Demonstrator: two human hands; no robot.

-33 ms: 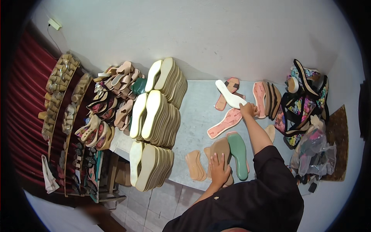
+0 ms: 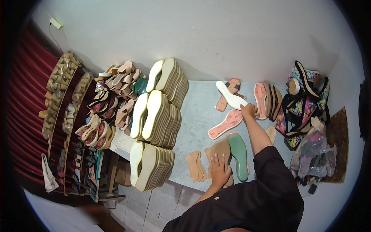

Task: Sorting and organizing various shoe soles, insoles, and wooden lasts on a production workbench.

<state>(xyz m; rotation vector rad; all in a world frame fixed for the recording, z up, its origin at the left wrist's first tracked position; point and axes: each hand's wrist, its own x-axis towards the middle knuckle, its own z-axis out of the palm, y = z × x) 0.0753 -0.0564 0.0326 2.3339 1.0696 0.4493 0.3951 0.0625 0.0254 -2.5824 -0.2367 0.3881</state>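
My right hand (image 2: 249, 111) is closed on the heel end of a white shoe sole (image 2: 231, 96), which points toward the wall. Under and beside it lie a pinkish sole with dark patches (image 2: 221, 104) and a pink patterned insole with a pale rim (image 2: 224, 125). My left hand (image 2: 220, 171) rests with fingers spread on a brown sole (image 2: 221, 148) near the table's front edge. To its right is a green sole (image 2: 238, 156), partly covering a pink one. Several thin tan insoles (image 2: 195, 166) overlap at its left.
Tall stacks of cream soles (image 2: 159, 120) fill the table's left part. Pink and brown soles (image 2: 266, 100) stand at the right, beside floral wedge sandals (image 2: 299, 104) and a clear plastic bag (image 2: 317, 154). Beige sandals (image 2: 124, 79) and racks of heels (image 2: 62, 83) are farther left.
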